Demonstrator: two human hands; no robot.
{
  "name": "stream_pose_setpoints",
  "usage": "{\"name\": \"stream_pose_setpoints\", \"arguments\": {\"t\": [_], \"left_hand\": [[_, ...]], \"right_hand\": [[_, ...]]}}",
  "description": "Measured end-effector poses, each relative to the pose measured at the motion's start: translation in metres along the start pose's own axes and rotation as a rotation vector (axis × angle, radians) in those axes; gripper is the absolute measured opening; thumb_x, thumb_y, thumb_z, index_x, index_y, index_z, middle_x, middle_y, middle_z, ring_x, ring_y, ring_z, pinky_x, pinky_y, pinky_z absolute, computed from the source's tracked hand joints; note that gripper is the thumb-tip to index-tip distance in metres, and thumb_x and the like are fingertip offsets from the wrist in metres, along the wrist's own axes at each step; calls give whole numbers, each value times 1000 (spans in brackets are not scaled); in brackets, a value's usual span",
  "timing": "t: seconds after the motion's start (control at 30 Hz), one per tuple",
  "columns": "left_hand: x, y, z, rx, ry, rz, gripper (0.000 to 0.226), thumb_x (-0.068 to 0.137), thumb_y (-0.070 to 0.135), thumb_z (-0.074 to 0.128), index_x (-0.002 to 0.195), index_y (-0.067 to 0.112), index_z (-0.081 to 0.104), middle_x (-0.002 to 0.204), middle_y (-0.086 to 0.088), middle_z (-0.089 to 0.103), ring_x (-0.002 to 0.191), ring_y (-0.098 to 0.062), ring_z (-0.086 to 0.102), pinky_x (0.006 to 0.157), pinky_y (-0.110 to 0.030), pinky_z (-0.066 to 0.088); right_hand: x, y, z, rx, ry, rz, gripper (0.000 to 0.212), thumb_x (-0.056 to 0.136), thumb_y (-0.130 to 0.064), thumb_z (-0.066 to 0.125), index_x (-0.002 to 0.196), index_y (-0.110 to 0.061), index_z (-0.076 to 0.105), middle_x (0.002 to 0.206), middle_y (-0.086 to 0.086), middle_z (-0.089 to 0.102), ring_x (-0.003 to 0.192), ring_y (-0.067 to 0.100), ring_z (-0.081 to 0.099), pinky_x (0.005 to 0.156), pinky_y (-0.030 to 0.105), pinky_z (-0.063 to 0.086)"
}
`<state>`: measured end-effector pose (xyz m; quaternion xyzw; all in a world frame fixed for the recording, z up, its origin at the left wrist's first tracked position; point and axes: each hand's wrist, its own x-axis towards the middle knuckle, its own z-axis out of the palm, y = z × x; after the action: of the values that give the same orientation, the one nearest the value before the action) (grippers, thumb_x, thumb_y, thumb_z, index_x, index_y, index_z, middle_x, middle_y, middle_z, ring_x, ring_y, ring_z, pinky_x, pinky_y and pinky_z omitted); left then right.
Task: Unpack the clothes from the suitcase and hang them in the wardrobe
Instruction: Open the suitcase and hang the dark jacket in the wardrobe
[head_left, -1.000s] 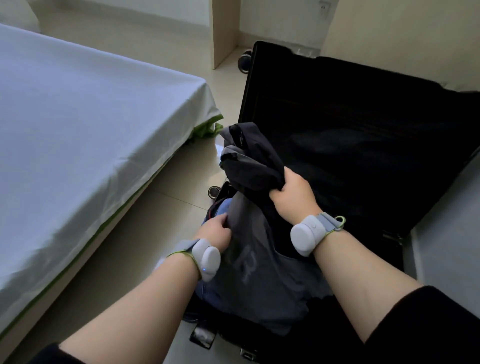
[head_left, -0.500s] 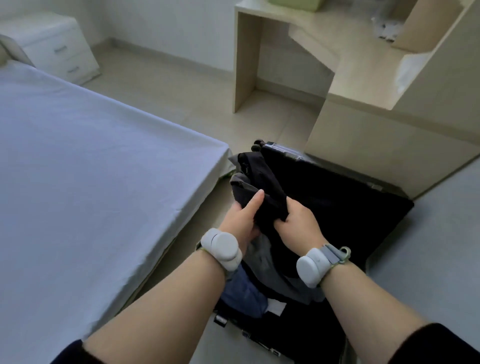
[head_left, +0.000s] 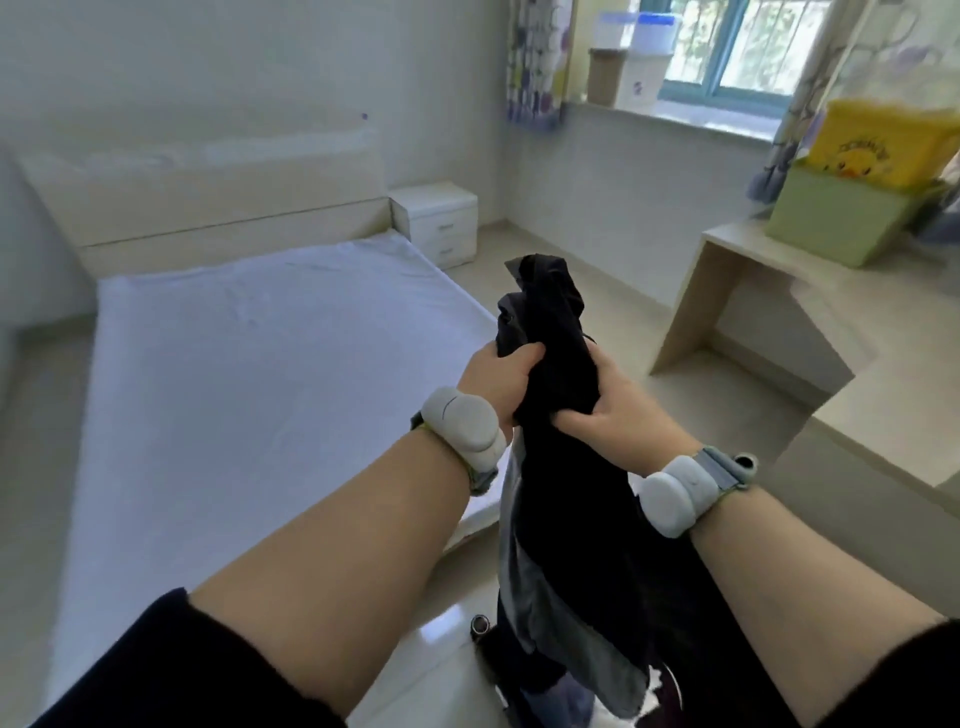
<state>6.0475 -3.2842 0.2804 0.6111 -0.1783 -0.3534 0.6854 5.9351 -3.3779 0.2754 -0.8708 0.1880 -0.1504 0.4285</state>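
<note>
A dark bundle of clothes, black with a grey piece hanging below, is lifted in front of me. My left hand grips it from the left side and my right hand grips it from the right, both near the upper part of the bundle. The cloth hangs down between my forearms. Only a sliver of the suitcase shows at the bottom, with one wheel and some blue fabric under the hanging clothes. No wardrobe is in view.
A bed with a white sheet fills the left. A white nightstand stands by its headboard. A wooden desk with green and yellow boxes is on the right, under a window. Tiled floor lies between bed and desk.
Both hands have raised the dark bundle up out of the suitcase, and my view has tilted up from the suitcase to the room. The left hand has closed fully round the cloth.
</note>
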Motion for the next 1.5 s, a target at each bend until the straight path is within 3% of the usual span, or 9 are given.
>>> {"name": "stream_pose_setpoints", "arguments": {"t": [0.17,0.37,0.73,1.03,1.13,1.2,1.3,1.4,1.5], "left_hand": [[-54,41,-93,-84,125,95,35,74,28,66,107,17,68,104,-10,72,98,-30,68,93,-45,52],[-119,67,-220,-222,216,130,35,93,35,55,121,15,62,111,-10,69,100,-27,67,90,-40,53],[-215,81,-455,-175,474,148,29,93,16,51,119,8,62,110,-15,68,101,-32,65,91,-42,52],[-252,88,-574,-108,695,138,40,71,26,64,108,12,69,105,-15,70,100,-35,66,96,-49,49],[-251,99,-607,-104,750,144,31,77,23,64,106,12,68,105,-16,70,100,-34,65,96,-48,49],[-249,107,-629,-93,803,148,13,88,17,59,96,18,69,101,-11,70,95,-28,65,93,-41,51],[-244,120,-658,-102,854,147,12,91,15,56,90,21,66,95,-7,69,84,-21,65,81,-33,52],[-239,129,-687,-146,898,156,11,93,17,56,96,19,66,93,-5,69,82,-18,65,75,-28,52],[-235,139,-717,-187,942,156,24,91,24,61,111,12,66,105,-10,70,95,-25,67,84,-34,54]], "right_hand": [[17,-90,75,185,-54,-116,66,76,-47,70,134,-43,36,111,-20,60,106,5,60,99,34,47],[27,-191,181,291,-129,-214,58,78,-49,65,131,-41,42,111,-16,65,104,8,62,97,39,49],[23,-338,383,396,-379,-318,52,87,-19,65,126,-40,37,111,-22,58,101,-6,57,92,26,45],[45,-404,497,457,-580,-364,51,87,-12,64,126,-32,38,110,-16,59,101,-3,58,96,31,47],[68,-424,531,478,-626,-396,52,87,-15,64,128,-32,38,110,-17,59,102,-2,58,94,29,47],[85,-435,552,496,-658,-425,52,86,-13,64,127,-33,38,109,-17,59,100,-4,58,91,25,47],[111,-455,579,516,-726,-449,52,86,-10,65,124,-31,37,106,-18,58,91,-13,58,76,9,47],[134,-475,604,505,-760,-487,51,84,-9,67,119,-33,38,108,-14,59,96,-7,58,79,12,46],[153,-492,629,501,-770,-502,44,86,-16,66,117,-35,41,109,-9,61,100,3,60,86,22,47]]}}
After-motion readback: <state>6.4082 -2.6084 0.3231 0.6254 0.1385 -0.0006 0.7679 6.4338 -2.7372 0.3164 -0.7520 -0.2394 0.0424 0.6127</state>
